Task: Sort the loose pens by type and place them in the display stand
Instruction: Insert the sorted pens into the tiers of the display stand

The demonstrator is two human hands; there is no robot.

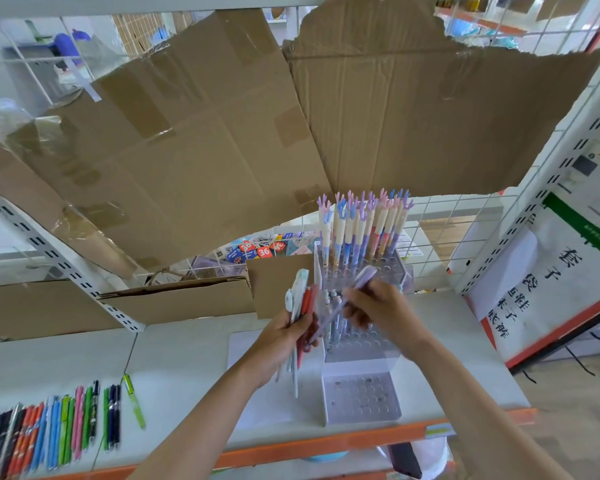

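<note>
A clear stepped display stand (pixel 361 396) with rows of round holes stands on the white shelf. Its back rows hold several pastel pens with antler-shaped tops (pixel 364 223). My left hand (pixel 284 337) grips a bundle of pens (pixel 300 299), white, red and pale ones, upright just left of the stand. My right hand (pixel 381 310) pinches a lilac pen (pixel 343 299) that slants across the front of the stand, its lower end near the bundle. The stand's middle rows are partly hidden by my hands.
Loose pens (pixel 49 434) in many colours lie in a row at the shelf's front left, with a green one (pixel 134 400) apart. Torn cardboard sheets (pixel 222 133) lean behind. An open carton (pixel 181 299) sits at the back. A slotted shelf upright (pixel 548 216) stands on the right.
</note>
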